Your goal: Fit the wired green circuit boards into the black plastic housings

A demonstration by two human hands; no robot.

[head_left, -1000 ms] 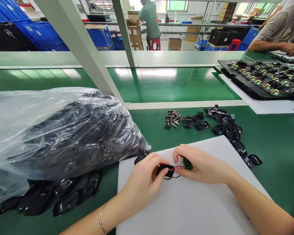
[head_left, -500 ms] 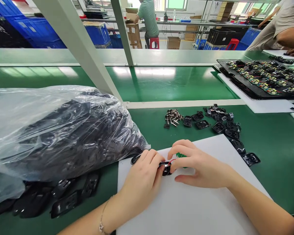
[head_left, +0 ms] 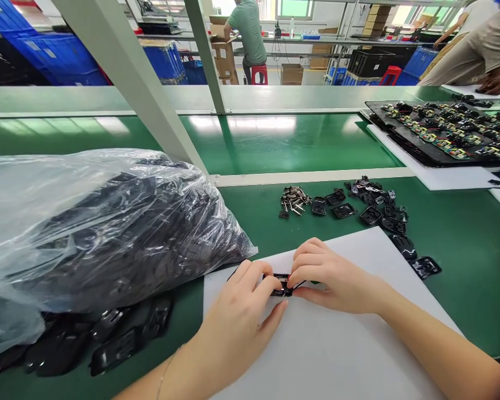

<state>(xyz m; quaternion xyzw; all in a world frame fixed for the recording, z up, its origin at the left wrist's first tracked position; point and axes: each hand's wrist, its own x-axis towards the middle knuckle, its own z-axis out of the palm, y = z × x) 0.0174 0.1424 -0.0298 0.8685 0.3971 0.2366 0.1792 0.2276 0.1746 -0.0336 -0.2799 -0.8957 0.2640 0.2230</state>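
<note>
A small open black plastic casing [head_left: 280, 289] lies over the white sheet [head_left: 316, 350], partly covered by my fingers. My left hand [head_left: 244, 311] holds its left side, with index finger on top and thumb close to the near edge. At the casing's right end, my right hand [head_left: 337, 278] pinches its fingertips together around thin wires [head_left: 300, 284]; a bit of red shows at the tips. Beneath the right fingers only a sliver of a green circuit board [head_left: 315, 282] is visible. What lies inside the casing is too small to make out.
A clear plastic bag [head_left: 129, 233] full of black parts bulges at left, with black shells [head_left: 116, 350] below it. Metal pins [head_left: 294, 200] and black covers [head_left: 370, 215] lie beyond the sheet. A black tray [head_left: 437, 150] of wired boards stands at right. Other people work farther back.
My right fingers have closed from a spread pose onto the casing's right end. The left thumb has moved off the casing, and the green board is now more hidden.
</note>
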